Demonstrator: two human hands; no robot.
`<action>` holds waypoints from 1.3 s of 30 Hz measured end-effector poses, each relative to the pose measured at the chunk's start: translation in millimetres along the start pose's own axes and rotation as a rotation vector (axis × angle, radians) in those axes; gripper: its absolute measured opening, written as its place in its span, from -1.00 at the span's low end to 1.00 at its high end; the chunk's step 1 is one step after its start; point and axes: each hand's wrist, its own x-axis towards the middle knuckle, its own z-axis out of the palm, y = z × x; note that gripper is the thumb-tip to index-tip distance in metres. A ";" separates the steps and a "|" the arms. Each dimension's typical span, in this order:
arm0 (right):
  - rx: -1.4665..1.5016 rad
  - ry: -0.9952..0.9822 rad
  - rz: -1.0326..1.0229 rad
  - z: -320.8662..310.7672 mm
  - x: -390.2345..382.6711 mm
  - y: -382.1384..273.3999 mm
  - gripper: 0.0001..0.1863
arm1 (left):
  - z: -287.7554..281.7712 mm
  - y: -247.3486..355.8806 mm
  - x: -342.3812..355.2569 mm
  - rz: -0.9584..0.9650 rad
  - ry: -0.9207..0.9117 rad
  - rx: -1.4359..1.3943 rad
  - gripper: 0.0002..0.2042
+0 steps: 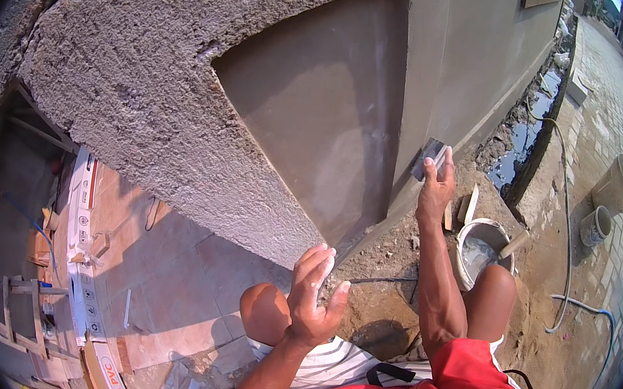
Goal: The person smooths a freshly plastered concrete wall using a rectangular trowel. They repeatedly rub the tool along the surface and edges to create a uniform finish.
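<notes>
I crouch at the corner of a plastered wall (321, 111). My right hand (435, 185) is shut on a small grey trowel (429, 156), pressed against the smooth grey corner edge low on the wall. My left hand (315, 295) is raised in front of me with fingers apart and holds nothing, close to the bottom edge of the rough plaster (149, 68). My knees (493, 288) show below the hands.
A bucket with wet mortar (478, 252) and a wooden handle stands by my right knee. Two more buckets (612, 190) sit on the paved ground at right, near a hose (566, 254). A puddle lies along the wall base. Tiled floor and wooden frames lie at left.
</notes>
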 end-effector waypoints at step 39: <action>-1.401 -0.699 -1.193 8.9 -13.0 -148.4 -0.35 | -31.9 -3.9 -25.1 -0.195 -0.237 -0.422 -0.56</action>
